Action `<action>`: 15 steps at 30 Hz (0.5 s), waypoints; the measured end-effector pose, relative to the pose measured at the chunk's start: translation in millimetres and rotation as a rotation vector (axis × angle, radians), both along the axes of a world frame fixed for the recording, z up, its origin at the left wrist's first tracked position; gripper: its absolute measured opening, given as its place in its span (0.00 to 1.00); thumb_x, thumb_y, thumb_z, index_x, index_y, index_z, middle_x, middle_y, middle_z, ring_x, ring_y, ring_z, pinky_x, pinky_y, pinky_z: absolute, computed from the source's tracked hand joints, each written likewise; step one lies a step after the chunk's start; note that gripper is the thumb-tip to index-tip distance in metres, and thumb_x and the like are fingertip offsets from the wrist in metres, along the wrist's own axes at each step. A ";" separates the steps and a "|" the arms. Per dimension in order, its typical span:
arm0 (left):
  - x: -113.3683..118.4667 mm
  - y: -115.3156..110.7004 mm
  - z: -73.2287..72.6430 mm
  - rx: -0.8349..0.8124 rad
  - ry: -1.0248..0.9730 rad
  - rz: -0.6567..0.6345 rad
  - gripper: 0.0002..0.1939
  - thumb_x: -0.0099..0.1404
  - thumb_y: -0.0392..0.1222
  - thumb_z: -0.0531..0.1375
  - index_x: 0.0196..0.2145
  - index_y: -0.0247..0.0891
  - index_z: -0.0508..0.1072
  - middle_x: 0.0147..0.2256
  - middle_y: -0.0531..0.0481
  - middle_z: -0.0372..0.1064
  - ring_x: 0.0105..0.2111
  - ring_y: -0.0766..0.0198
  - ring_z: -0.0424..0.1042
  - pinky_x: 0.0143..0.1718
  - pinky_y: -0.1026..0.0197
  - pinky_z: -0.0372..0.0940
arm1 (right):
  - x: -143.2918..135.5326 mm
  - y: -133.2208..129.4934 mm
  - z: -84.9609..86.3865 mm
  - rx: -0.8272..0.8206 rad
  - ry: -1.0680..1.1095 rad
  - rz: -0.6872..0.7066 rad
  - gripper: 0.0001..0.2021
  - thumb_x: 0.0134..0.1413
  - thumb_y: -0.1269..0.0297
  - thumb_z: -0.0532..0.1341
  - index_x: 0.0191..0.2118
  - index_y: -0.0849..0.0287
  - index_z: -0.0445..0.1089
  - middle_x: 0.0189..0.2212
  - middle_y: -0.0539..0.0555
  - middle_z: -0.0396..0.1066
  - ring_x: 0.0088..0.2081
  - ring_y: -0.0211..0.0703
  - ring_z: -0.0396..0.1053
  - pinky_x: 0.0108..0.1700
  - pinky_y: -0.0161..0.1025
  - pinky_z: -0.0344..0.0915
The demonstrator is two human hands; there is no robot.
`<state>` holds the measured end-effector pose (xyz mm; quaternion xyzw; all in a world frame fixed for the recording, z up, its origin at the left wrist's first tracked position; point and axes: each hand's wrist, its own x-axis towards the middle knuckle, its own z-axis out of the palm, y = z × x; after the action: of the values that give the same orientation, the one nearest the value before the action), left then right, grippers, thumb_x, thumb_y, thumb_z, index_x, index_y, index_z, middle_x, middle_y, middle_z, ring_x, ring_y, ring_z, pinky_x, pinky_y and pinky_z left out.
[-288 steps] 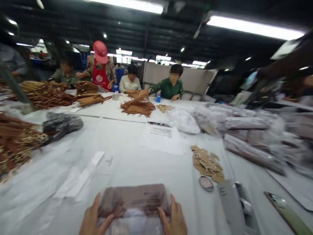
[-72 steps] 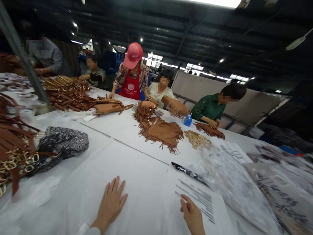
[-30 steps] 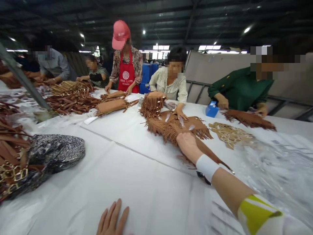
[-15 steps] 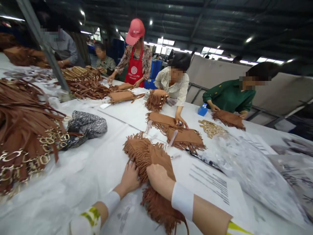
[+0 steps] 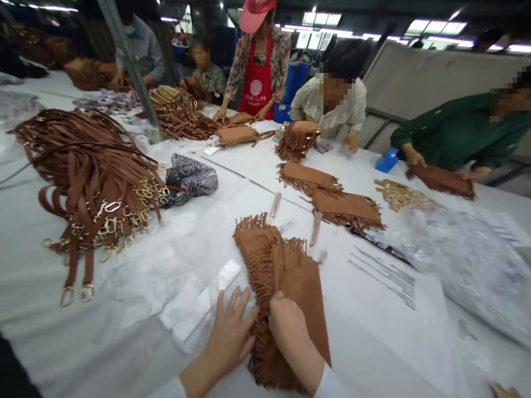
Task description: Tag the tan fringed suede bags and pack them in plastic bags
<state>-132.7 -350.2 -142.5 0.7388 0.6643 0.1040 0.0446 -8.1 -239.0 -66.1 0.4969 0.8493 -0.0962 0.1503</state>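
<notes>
our left hand [image 5: 232, 331] is spread against the fringed brown pieces [image 5: 301, 276], right hand [image 5: 288, 318] curled on top; we can't tell if it's pinching.

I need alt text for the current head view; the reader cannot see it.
A person's right hand rests on fringed brown pieces on a white table, left hand at their edge. Brown straps lie at left; opposite, a co-worker in green holds another piece.
</notes>
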 end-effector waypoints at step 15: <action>-0.9 -15.2 -20.9 0.164 -0.042 0.197 0.31 0.57 0.32 0.56 0.58 0.48 0.64 0.64 0.41 0.51 0.64 0.43 0.48 0.60 0.29 0.42 | 73.4 -12.7 -34.3 0.435 0.555 -0.509 0.25 0.58 0.53 0.54 0.53 0.68 0.65 0.48 0.69 0.69 0.51 0.58 0.66 0.54 0.50 0.60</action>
<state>-133.6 -365.4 -163.4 0.6687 0.7220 0.1772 -0.0124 65.3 -251.8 -100.4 0.6657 0.7085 -0.0791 -0.2204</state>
